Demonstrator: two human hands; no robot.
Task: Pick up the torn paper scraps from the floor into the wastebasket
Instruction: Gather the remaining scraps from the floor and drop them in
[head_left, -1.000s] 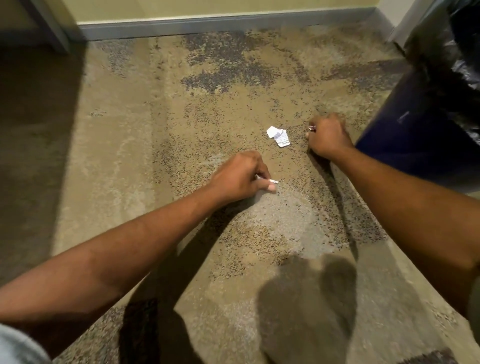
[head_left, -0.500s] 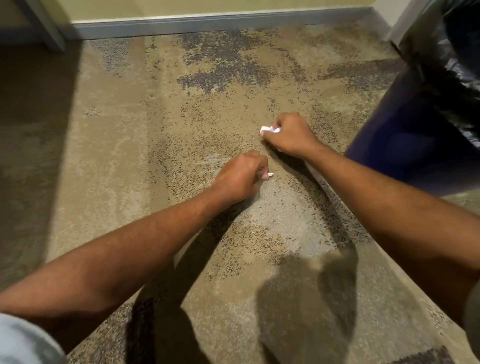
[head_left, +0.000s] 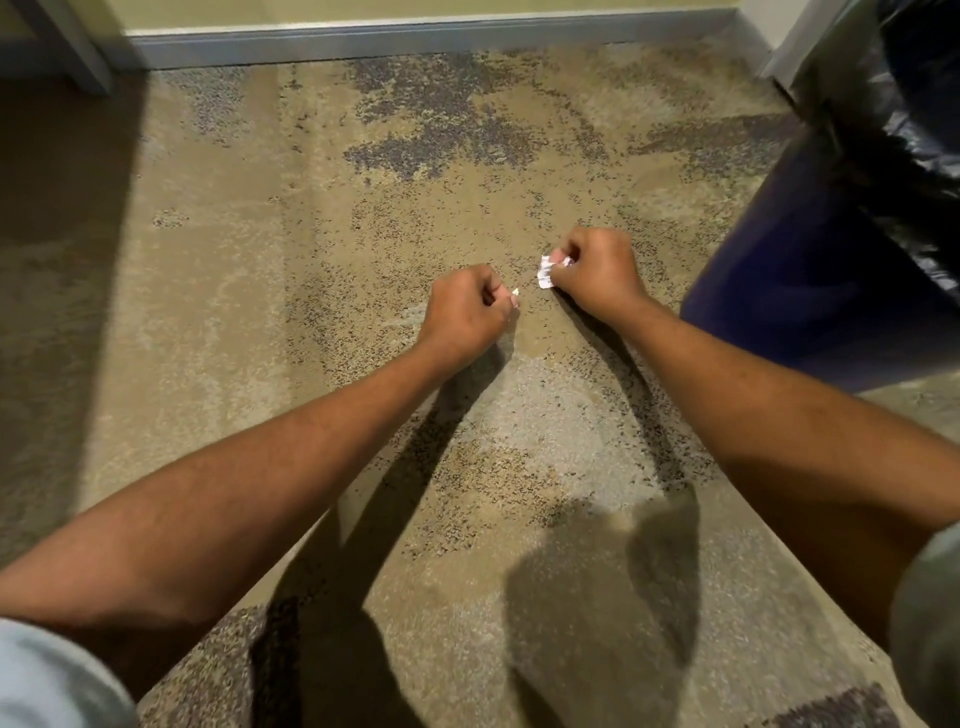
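Both forearms are reaching forward over the speckled carpet (head_left: 260, 291), casting shadows on it. The left hand (head_left: 465, 312) is curling into a fist, its grip pinching a small white scrap (head_left: 515, 294) at the fingertips. Just beyond and to the right, the right hand (head_left: 597, 273) is clenching a larger paper scrap (head_left: 545, 271). Farther right, the dark blue wastebasket (head_left: 810, 275) with a black liner (head_left: 893, 130) is standing near the baseboard (head_left: 415, 39).
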